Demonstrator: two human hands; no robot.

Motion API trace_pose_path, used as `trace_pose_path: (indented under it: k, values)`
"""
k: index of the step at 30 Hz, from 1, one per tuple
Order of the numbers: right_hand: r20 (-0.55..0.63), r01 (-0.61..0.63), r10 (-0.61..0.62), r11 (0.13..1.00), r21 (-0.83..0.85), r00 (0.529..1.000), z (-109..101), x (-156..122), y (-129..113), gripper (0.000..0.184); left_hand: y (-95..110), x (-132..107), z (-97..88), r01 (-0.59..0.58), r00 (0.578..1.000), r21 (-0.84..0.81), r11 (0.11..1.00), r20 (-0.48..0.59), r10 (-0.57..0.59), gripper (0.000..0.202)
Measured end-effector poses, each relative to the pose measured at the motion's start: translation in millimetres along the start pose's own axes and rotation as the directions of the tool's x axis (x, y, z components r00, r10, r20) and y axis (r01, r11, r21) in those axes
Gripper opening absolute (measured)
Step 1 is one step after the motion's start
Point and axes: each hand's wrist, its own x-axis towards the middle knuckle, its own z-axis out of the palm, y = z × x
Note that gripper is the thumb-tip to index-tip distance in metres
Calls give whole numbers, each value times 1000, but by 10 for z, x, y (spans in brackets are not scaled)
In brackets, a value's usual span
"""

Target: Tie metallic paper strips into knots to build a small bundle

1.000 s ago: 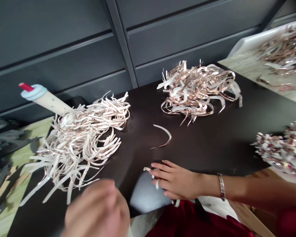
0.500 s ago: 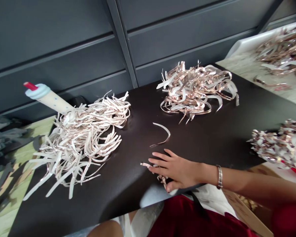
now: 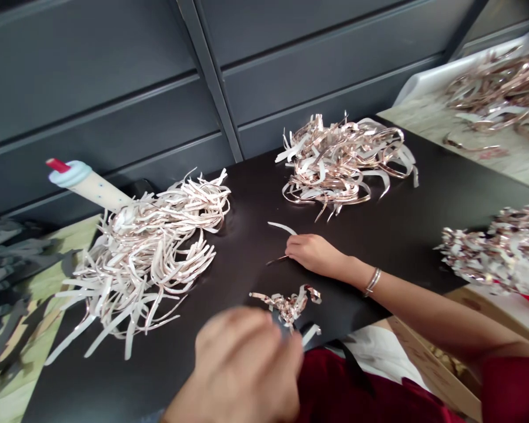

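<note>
Head view: one curved rose-gold foil strip [image 3: 281, 227] lies mid-way on the black matte sheet [image 3: 405, 235]. The right hand [image 3: 312, 254] curls over it, its grip unclear. The blurred left hand [image 3: 242, 370], grip also unclear, nears one crumpled foil tangle [image 3: 288, 302]. Three ribbon heaps surround them: left heap [image 3: 150, 247], back heap [image 3: 344, 161], right heap [image 3: 498, 249].

Thin silver bangles [image 3: 372, 281] behind right hand [image 3: 311, 254]; red sleeve [image 3: 514, 388] higher up arm.

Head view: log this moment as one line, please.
right hand: on loose strip, grip unclear | left hand: blurred, by small curled bundle, contact unclear | black board: left pile, far pile
</note>
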Motion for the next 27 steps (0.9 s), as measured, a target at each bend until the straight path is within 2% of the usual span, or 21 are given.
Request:
trace_pose_path:
  k: [2,3,4,5,6,7,9,10,11,13,15,18,22,25,27]
  values:
    - [-81,21,-19,999,32,997,-13,14,-23,26,-232,283,119,-30,993,-24,999,-113,27,13]
    - [-155,44,-31,996,78,987,-28,25,-40,26,-357,417,177,99,989,-57,993,-104,-105,19]
    - [-233,75,-43,989,127,971,-48,40,-59,25,-477,533,230,252,962,-127,959,-70,-262,27]
    - [-306,111,-55,980,168,950,-70,59,-79,23,-582,623,278,394,915,-234,889,11,-403,35]
    - [-367,150,-69,969,197,928,-92,83,-99,21,-665,686,318,522,850,-337,783,137,-508,42]
    - [-412,187,-84,958,217,907,-113,110,-117,20,-725,721,353,630,776,-407,662,288,-561,46]
    - [-449,257,-129,937,236,884,-136,170,-148,18,-774,728,408,763,646,-500,410,556,-523,48]
    - [-454,287,-152,927,243,878,-135,199,-159,18,-774,711,432,797,602,-529,292,653,-460,46]
    - [-454,309,-171,917,251,875,-126,226,-168,18,-767,689,457,812,578,-553,189,716,-391,44]
    - [-450,326,-179,905,274,875,-83,266,-178,19,-755,644,513,810,567,-585,31,770,-294,38]
    - [-460,315,-151,899,304,875,-22,281,-182,19,-768,611,581,792,568,-609,-49,764,-305,33]
    - [-494,266,-64,898,351,867,65,261,-183,19,-821,581,674,757,545,-648,-82,696,-466,29]
    - [-484,221,34,860,459,874,90,206,-195,18,-851,567,722,732,509,-681,-13,559,-654,28]
    - [-427,171,99,818,549,899,48,170,-244,17,-843,564,724,709,529,-698,100,432,-730,24]
    - [-393,152,134,773,616,910,21,142,-302,18,-853,559,731,690,579,-679,250,309,-755,21]
